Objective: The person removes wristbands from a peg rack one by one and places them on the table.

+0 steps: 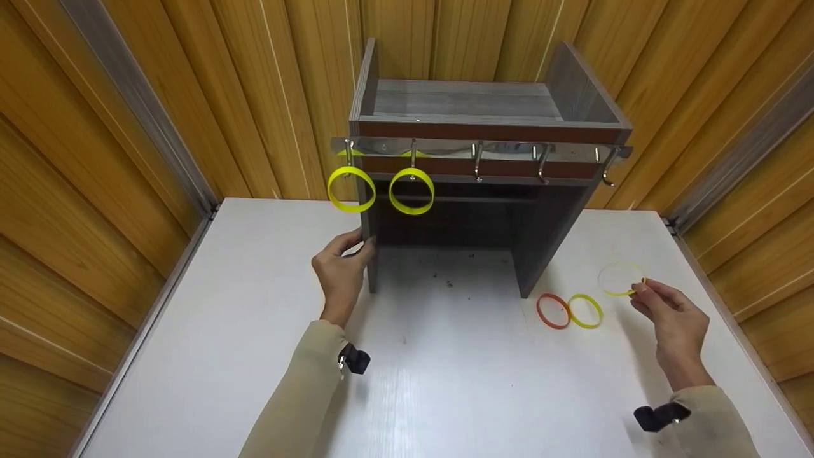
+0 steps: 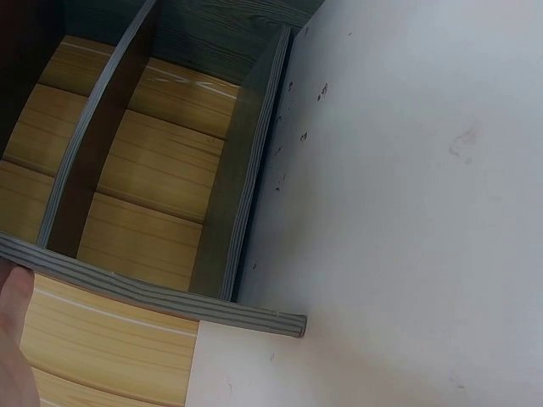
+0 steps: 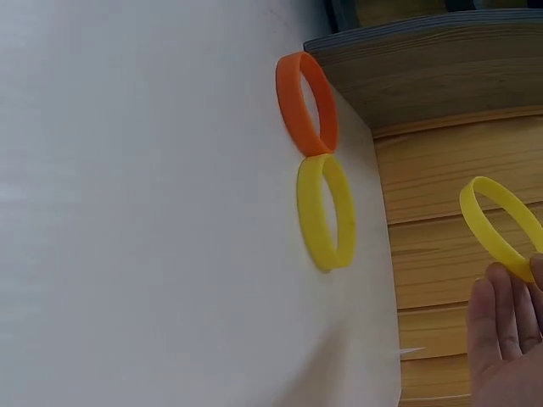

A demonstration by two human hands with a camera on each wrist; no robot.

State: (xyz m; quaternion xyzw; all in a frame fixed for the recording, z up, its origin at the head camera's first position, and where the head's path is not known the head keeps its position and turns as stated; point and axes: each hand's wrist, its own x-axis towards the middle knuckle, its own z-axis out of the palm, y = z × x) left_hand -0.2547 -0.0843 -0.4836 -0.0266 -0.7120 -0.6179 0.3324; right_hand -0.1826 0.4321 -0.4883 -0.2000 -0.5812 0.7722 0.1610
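Note:
My left hand (image 1: 342,270) grips the left side panel of a small grey wooden shelf (image 1: 372,267), its fingertips at the panel's front edge. In the left wrist view only part of that hand (image 2: 13,348) shows, against the panel. A yellow silicone wristband (image 1: 617,292) is pinched between the thumb and fingers of my right hand (image 1: 677,324), raised above the table at the right. Below and left of it, a red-orange wristband (image 3: 293,106) and another yellow wristband (image 3: 314,216) lie touching on the table. Two more yellow wristbands hang from the leftmost hooks (image 1: 348,152).
A metal hook rail (image 1: 445,147) runs across the shelf's upper front; its three right hooks (image 1: 542,164) hold nothing. The shelf stands on a white table (image 1: 445,388). Wood-patterned walls (image 1: 286,95) close in the back and both sides.

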